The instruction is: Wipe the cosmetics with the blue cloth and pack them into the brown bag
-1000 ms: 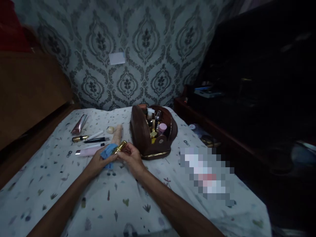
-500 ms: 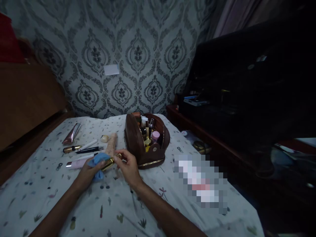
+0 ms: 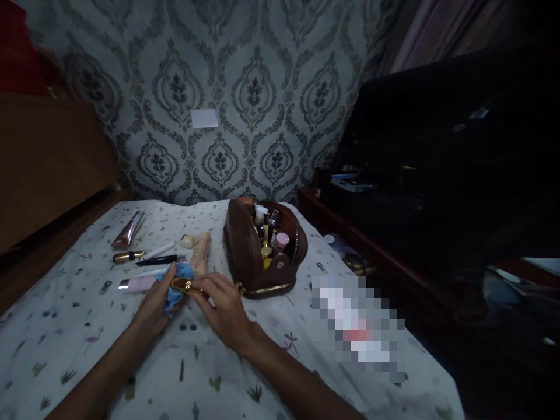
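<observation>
My left hand [image 3: 153, 303] is closed around a crumpled blue cloth [image 3: 186, 271], which wraps one end of a shiny gold cosmetic container [image 3: 181, 284]. The fingers of my right hand [image 3: 225, 306] pinch the other end of the container. Its exact kind cannot be made out. Just behind my hands lies a beige tube [image 3: 200, 251]. A pale pink tube with a silver cap [image 3: 135, 284] lies left of my left hand. Right of my right hand stands an unzipped brown cosmetic bag [image 3: 242, 251] holding several bottles and a pink-lidded jar [image 3: 282, 240].
On the patterned sheet [image 3: 245, 373] at left lie a metallic pink tube [image 3: 129, 229], a black-and-gold tube [image 3: 128, 256], a white stick [image 3: 160, 251], a black pen-like item [image 3: 161, 261] and a small cream round item [image 3: 188, 241]. A pixelated object [image 3: 356, 329] lies at right.
The gold container has turned from slanting up to the right to nearly level. My right hand has shifted slightly lower, its fingers covering more of the container's end. The view has moved slightly.
</observation>
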A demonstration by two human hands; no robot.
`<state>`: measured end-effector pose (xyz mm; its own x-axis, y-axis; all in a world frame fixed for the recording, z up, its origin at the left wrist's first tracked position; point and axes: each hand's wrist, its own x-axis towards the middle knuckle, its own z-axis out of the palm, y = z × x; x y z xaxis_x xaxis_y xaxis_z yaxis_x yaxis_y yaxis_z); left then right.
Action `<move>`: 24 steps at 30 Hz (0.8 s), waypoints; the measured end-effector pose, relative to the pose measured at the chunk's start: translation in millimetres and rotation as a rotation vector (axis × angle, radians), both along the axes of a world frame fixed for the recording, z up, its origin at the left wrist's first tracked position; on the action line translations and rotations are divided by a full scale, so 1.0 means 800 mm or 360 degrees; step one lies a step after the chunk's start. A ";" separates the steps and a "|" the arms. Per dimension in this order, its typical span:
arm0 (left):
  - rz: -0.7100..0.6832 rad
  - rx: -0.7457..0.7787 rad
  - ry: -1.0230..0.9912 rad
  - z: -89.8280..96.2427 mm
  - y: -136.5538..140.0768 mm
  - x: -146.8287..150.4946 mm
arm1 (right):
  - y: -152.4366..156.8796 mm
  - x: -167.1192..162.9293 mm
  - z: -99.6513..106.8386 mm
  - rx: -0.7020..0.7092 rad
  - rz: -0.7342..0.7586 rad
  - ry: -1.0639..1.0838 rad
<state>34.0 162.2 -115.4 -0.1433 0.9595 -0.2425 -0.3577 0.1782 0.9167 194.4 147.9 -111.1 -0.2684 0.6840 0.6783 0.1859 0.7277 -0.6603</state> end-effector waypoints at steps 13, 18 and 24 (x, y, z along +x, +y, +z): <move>-0.0233 0.0387 0.0346 0.002 -0.006 0.002 | 0.022 0.002 -0.020 -0.1123 0.0052 0.0788; -0.0218 0.0328 0.0385 -0.003 -0.006 0.000 | 0.019 0.004 -0.020 -0.0987 -0.0017 0.0715; -0.0147 0.0286 0.0308 -0.001 -0.004 0.002 | 0.012 0.008 -0.015 -0.0584 -0.0046 0.0407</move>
